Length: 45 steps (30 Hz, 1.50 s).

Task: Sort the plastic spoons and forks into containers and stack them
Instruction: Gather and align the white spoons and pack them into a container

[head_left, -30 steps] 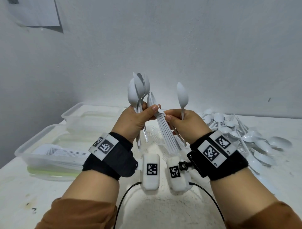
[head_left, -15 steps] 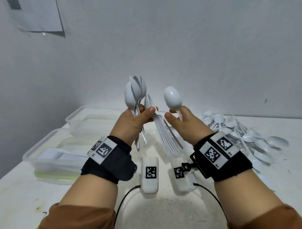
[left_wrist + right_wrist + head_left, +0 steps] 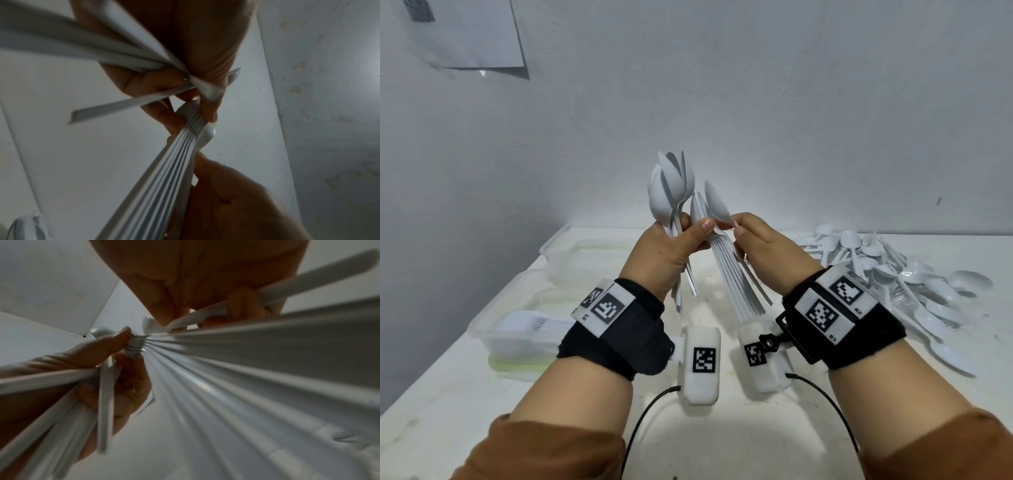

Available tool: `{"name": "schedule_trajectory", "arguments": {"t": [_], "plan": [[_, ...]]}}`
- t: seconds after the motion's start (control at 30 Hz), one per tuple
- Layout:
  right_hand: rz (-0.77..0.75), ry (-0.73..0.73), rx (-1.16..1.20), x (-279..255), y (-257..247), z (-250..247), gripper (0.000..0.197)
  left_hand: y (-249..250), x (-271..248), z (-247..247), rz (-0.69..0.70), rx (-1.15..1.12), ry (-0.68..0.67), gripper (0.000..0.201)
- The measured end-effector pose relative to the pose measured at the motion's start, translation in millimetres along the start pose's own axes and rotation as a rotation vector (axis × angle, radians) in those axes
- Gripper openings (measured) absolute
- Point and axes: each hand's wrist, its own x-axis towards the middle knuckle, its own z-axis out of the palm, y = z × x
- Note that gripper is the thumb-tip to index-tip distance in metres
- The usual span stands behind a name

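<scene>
Head view, left hand (image 3: 671, 253): raised above the middle of the worktop (image 3: 722, 438), fingers curled round a loose bunch of spoons (image 3: 671, 192) with bowls up, thumb pressed on a nested stack of spoons (image 3: 736, 277).
Head view, right hand (image 3: 767, 253): just beside the left one, thumb and forefinger pinching a single spoon (image 3: 717, 205) at the neck, its bowl lying against the top of the nested stack.
Head view, nested stack: slants down between the two wrists, handle ends toward the person.
Head view, spoon pile (image 3: 893, 274): heaped at the worktop's far right edge.
Head view, near container (image 3: 482, 329): clear, on the left edge, stacked white cutlery (image 3: 530, 325) lying inside.
Head view, far container (image 3: 571, 246): clear, behind the near one, near the far left corner; its contents cannot be made out.
Left wrist view, left hand (image 3: 185, 78): fingers closed round several handles, thumb tip on the ribbed nested stack (image 3: 164, 178).
Right wrist view, right hand (image 3: 236, 308): fingers curled round the single spoon (image 3: 267, 293); the nested stack (image 3: 246, 369) fans wide, blurred.
Right wrist view, left hand (image 3: 115, 369): thumb clamped on the stack's necks.
</scene>
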Motion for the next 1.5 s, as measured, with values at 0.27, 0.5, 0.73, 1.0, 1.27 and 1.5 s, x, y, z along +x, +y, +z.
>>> {"name": "schedule_trajectory", "arguments": {"t": [0.27, 0.5, 0.73, 1.0, 1.27, 1.5], "plan": [[-0.010, -0.036, 0.080, -0.2, -3.8, 11.9, 0.021, 8.7, -7.9, -5.8, -0.017, -0.052, 0.020, 0.061], [-0.016, -0.174, 0.048, 2.3, -5.7, 5.3, 0.021, 12.0, -6.5, -2.7, -0.008, 0.009, 0.016, 0.044], [0.024, -0.123, 0.219, -0.2, -3.1, 5.8, 0.025, 10.2, 0.2, 5.0, -0.014, 0.037, 0.003, 0.016], [0.049, 0.056, 0.355, 5.8, 15.9, -12.5, 0.027, 8.5, 0.1, 15.9, -0.084, 0.188, 0.104, 0.025], [0.058, 0.022, 0.420, 0.1, 21.6, -11.1, 0.027, 1.1, -1.1, 23.9, -0.156, -0.015, 0.091, 0.076], [0.044, 0.024, 0.485, -1.9, 22.0, -10.4, 0.028, 1.1, -1.5, 25.1, -0.147, 0.133, 0.051, 0.035]]}}
